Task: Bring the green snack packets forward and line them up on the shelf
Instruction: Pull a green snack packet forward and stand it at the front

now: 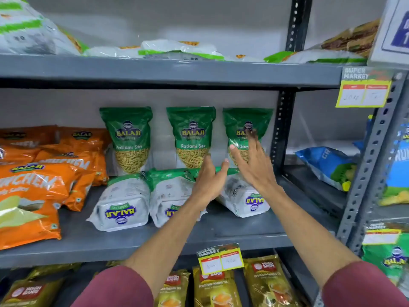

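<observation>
middle shelf (132, 242), left to right:
- orange packets (33, 187): heaped at the left end, not your concern
- left green packet (128, 138): upright against the back wall, a white-backed packet (120, 204) lying flat just in front of it
- middle green packet (192, 136): upright at the back, a second flat packet (170, 191) in front, partly hidden by your left forearm
- your left hand (208, 180): fingers spread, holding nothing, raised between the middle and right packets
- right green packet (241, 127): upright at the back, a third flat packet (241, 200) below it
- your right hand (252, 160): fingers apart, empty, in front of the right green packet; cannot tell if it touches

step in hand, as judged: reaching for the right green packet, nothing yet brought forward

next move calls for: closing both hands on that packet's sides, drawing it to the front edge; the flat packets in front will likely need clearing or standing first
</observation>
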The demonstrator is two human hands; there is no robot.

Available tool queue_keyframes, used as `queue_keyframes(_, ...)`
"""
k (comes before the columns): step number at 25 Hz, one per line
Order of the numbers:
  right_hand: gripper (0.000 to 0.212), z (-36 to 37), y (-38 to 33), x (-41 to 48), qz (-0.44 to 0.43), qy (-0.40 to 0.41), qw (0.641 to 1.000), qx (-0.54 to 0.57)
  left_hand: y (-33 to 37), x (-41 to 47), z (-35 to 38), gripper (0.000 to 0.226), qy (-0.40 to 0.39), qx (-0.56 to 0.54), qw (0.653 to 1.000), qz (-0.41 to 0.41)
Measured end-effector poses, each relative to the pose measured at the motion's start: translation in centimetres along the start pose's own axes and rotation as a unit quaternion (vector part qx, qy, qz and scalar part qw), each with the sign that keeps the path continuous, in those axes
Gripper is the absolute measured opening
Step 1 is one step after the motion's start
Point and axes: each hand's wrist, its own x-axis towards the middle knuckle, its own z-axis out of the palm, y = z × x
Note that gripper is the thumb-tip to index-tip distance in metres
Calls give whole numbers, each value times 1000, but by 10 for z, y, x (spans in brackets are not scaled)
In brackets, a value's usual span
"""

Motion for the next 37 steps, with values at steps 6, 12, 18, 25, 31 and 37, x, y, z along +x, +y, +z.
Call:
queue_keyframes(6,76,6,80,8,270,-210,932,119,-9,12,66,69,-12,-163,956,-242)
queue_keyframes(12,36,24,105,2,344,-256,861,275,-17,7,82,50,41,-211,950,-226)
queue_keyframes(18,27,20,115,-15,280,-196,862,374,-23,-1,81,43,81,-178,974,-114)
queue_keyframes(25,68,21,115,-22,188,-92,889,407,-32,-2,83,102,104,-156,982,-2)
queue_keyframes(31,75,26,119,-24,149,-26,943,297,-35,19,93,118,111,-102,988,41)
queue_keyframes(37,79,26,132,-28,146,-32,966,209,-40,35,106,104,81,-44,994,61)
